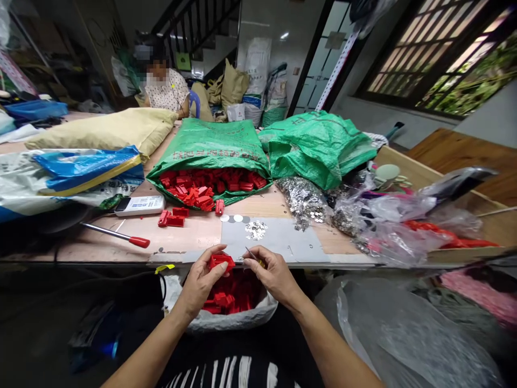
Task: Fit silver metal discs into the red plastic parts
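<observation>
My left hand (196, 281) is closed around a small red plastic housing (221, 262), whose hollow side faces up. Just to its right, my right hand (275, 274) grips a small screwdriver (260, 263) with a thin metal shaft and a yellowish handle. Its fingertips also seem to pinch something tiny and shiny that I cannot make out. Below both hands, an open white sack (238, 322) holds many red plastic pieces (232, 297). Ahead of the hands, a pile of small silvery metal pieces (256, 230) lies on a grey mat (299, 243) at the table edge.
A green sack (218, 143) spills red housings onto the table. Right of it lie another green sack (315, 143) and a bag of metal parts (302, 199). On the left are a white device (140, 205) and a red-handled lever (137, 241). A person (167, 89) sits across the table.
</observation>
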### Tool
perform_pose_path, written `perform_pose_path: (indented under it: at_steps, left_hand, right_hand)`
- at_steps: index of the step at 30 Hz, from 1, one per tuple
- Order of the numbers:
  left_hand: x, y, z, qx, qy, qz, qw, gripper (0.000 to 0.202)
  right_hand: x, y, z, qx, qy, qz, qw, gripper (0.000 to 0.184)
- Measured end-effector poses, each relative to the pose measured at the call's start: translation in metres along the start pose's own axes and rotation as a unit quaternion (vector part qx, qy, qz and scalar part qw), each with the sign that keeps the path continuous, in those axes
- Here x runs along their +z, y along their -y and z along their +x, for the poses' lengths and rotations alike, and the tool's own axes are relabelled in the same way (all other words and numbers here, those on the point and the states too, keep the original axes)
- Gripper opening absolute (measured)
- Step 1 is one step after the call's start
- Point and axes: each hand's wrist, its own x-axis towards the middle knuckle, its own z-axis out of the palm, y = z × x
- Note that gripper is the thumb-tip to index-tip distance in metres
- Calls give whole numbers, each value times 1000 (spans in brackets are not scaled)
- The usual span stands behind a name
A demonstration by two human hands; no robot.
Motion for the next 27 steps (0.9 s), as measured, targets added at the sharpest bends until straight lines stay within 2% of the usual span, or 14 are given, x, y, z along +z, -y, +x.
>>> perform_pose_path:
  at_steps: [3,7,10,15,20,23,27]
  left_hand:
    - [2,2,0,50,-21,92,994,46]
    - [2,4,-3,140,-69,255,954,32]
    - [2,6,-4,184,-70,308,931,29]
    - [4,10,-6,229,-54,321,918,30]
    - [6,11,-8,238,-51,311,919,29]
    - [8,11,-10,228,-73,294,925,30]
    - [9,13,-11,220,-96,272,932,31]
  right_hand:
    - [2,7,0,-26,-12,-26,999,16]
    - [4,12,-2,-54,-13,-65,996,11]
    - [7,14,-4,-67,-3,-87,994,10]
    - [11,13,-6,-88,18,-112,990,12]
    - [16,12,-6,-94,21,-110,989,15]
    - [15,12,-6,-65,35,-54,996,15]
    - [7,8,-5,-14,78,69,994,25]
